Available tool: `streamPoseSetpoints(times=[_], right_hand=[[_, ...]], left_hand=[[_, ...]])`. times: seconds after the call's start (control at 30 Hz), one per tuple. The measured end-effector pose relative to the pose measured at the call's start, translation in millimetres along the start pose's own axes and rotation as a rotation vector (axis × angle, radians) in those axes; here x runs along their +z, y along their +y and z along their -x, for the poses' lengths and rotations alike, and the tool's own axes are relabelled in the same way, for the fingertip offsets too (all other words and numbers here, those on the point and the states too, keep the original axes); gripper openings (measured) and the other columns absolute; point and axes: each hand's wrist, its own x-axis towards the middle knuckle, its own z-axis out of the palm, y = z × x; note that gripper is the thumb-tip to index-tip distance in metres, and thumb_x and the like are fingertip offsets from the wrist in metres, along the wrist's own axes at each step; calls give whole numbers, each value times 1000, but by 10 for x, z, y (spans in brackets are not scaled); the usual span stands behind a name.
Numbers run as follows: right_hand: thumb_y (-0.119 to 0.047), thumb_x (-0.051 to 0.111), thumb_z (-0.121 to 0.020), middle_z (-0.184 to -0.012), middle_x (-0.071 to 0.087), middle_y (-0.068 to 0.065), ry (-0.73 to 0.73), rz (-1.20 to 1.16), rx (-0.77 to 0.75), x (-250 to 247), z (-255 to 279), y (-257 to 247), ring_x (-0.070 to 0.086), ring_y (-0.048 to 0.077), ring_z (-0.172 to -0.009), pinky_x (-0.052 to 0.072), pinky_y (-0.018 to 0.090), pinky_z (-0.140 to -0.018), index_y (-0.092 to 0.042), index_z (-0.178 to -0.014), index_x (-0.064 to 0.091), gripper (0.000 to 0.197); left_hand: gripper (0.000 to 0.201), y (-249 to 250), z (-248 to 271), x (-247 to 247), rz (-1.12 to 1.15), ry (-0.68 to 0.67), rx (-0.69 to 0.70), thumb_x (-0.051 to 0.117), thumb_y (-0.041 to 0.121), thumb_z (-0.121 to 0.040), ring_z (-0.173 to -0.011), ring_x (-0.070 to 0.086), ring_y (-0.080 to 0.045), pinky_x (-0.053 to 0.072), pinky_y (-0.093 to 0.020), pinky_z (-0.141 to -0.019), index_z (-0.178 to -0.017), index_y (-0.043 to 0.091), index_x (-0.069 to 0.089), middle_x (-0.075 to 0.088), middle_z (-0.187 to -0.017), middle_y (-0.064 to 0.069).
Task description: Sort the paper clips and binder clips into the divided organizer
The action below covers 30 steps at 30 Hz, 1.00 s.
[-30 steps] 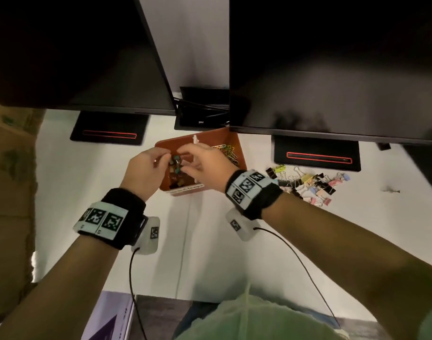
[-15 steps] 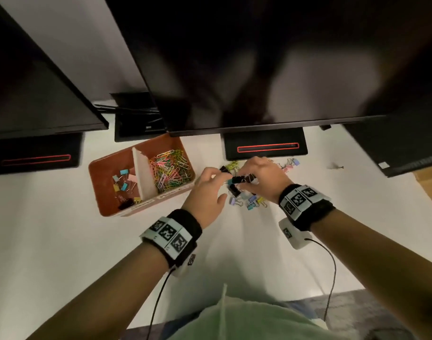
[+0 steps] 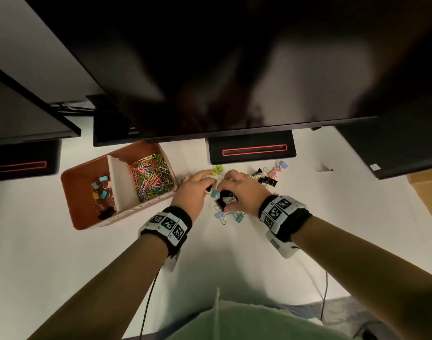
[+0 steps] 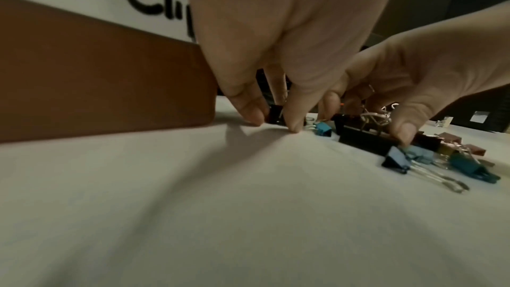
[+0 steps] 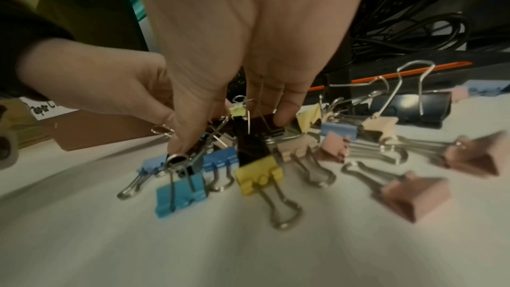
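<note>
The left hand (image 4: 276,29) has its thumb and forefinger tips down on the white table (image 3: 62,278), pinching a small black binder clip (image 4: 274,115) between them. Just beside it, the right hand (image 5: 248,29) arches over the loose pile, its thumb and fingers curled round a large black binder clip (image 5: 252,145) whose wire handles stand up between the fingers.

Around that grip, the right wrist view shows the nearest loose clips lying on the table: two yellow ones, of which one yellow binder clip (image 5: 259,175) lies closest to the camera, about four blue ones, including a teal binder clip (image 5: 180,193), and about four pink ones, with a pink binder clip (image 5: 414,195) off to the right. A second big black clip (image 5: 411,104) sits farther back, handles raised. Blur makes an exact total hard to give.

To the left of both hands stands the brown organizer (image 3: 70,190), split by one white divider (image 3: 122,185) into two compartments. The left compartment holds roughly eight binder clips (image 3: 102,192), mostly teal, with a yellow one and a black one at the near end. The right compartment holds a heap of coloured paper clips (image 3: 152,177), too many to count.

Behind the pile, two monitor bases (image 3: 251,150) with red-lit strips rest on the table, under two dark screens.
</note>
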Motion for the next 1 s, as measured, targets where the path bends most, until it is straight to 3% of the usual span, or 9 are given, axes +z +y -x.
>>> streamPoseSetpoints(times=[0.1,0.2,0.4,0.5,0.67,0.83,1.0], right_hand=[[-46,70,-75,-127,41,6,-17,64,-31,37,22,-14,49,27,-110,46,41,-94,-27,-123,49,57],[-58,64,-74,-131,38,5,-28,125,-30,111,57,-71,45,25,-115,42,42,-98,-34,-127,44,62],[-41,64,-82,-120,42,7,47,67,12,202,101,-41,55,29,-98,50,36,-80,-21,-104,59,30],[-37,68,-80,-116,41,7,46,-20,16,202,117,14,54,25,-94,51,37,-82,-17,-96,64,26],[-28,73,-77,-112,40,4,94,-191,59,152,166,74,49,17,-92,46,28,-90,-12,-92,67,23],[-26,78,-72,-102,38,-4,239,-295,102,31,242,145,46,12,-92,39,20,-90,-14,-88,69,22],[-22,78,-73,-102,38,-3,332,-285,123,-141,314,283,48,11,-88,45,18,-82,-14,-91,69,22]], left_hand=[[35,-69,112,50,40,52,27,58,0,-81,-102,56,-29,47,-43,-91,-112,17,59,56,-118,-1],[37,-71,226,92,3,43,9,60,6,-82,-98,55,-27,48,-41,-86,-117,19,55,55,-117,-1],[48,-68,323,112,-18,-13,-2,61,13,-83,-98,52,-25,48,-40,-87,-128,26,49,49,-109,-2],[48,-60,299,112,14,-36,12,61,13,-84,-96,51,-23,48,-37,-87,-128,28,49,47,-103,-2],[37,33,225,106,76,-23,62,55,11,-88,-92,51,-22,48,-35,-86,-123,24,56,48,-99,-3],[37,96,201,99,61,-80,56,63,26,-84,-100,49,-20,47,-34,-89,-120,23,57,46,-107,-2],[38,189,178,126,2,-134,93,63,29,-85,-113,41,-18,42,-32,-97,-122,26,57,41,-125,-1]])
